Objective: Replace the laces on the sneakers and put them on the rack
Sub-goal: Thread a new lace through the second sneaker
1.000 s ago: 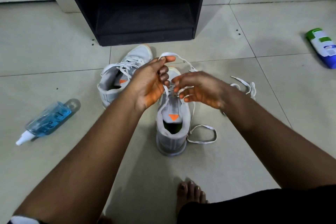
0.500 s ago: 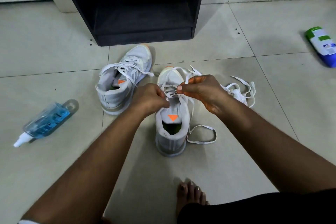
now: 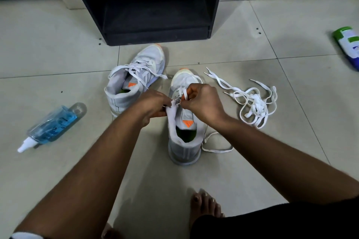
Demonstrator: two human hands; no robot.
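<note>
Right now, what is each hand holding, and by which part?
Both the left hand and the right hand pinch the lace just above the near sneaker tongue.

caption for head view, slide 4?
Both hands pinch a white lace at the near sneaker, rack behind.

You have two sneakers: one (image 3: pixel 136 81) left of centre, one (image 3: pixel 184 122) at centre. One loose bundle of laces (image 3: pixel 252 103) lies right of centre. Two bottles: a blue one (image 3: pixel 52 124) at left, a green-capped one (image 3: pixel 347 44) at the right edge. One dark rack (image 3: pixel 155 6) stands at the top.
</note>
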